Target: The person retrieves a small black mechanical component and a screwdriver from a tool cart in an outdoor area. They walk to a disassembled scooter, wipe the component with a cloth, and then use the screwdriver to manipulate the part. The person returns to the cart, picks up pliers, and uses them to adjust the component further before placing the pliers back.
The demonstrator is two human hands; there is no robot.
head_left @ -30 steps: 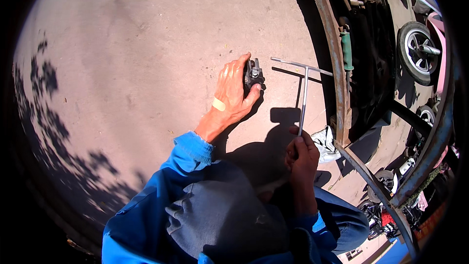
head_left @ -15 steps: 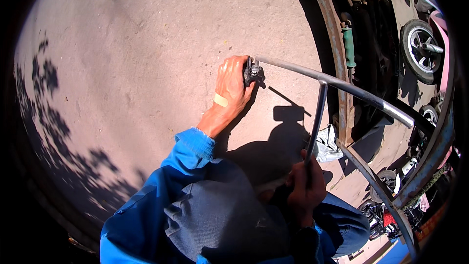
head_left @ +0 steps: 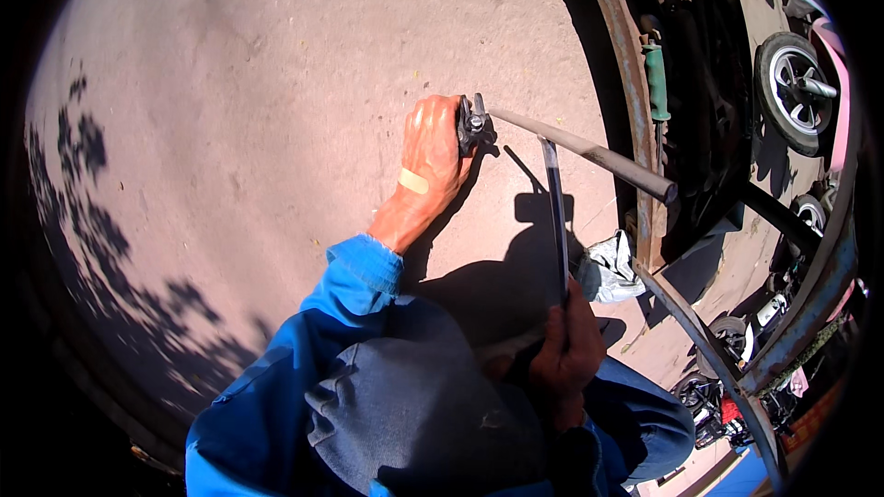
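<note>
My left hand is closed around a small dark metal piece with a bright bolt-like head, held over the concrete. Its exact kind I cannot make out. A bandage strip crosses the back of that hand. In my right hand, wrapped round its lower stem, is a T-shaped metal bar. The long crossbar runs from beside the dark piece toward the right. Its thin tip lies close to that piece; whether they touch I cannot tell.
A rusty metal frame edges the right side. A green-handled tool lies against it, and a white plastic bag sits below. Farther right are a spoked wheel and several vehicle parts. Concrete ground spreads left.
The T-shaped bar has tilted and its stem's top swung left; the crossbar's outer end moved left and up. My left hand rose slightly with the dark piece still gripped.
</note>
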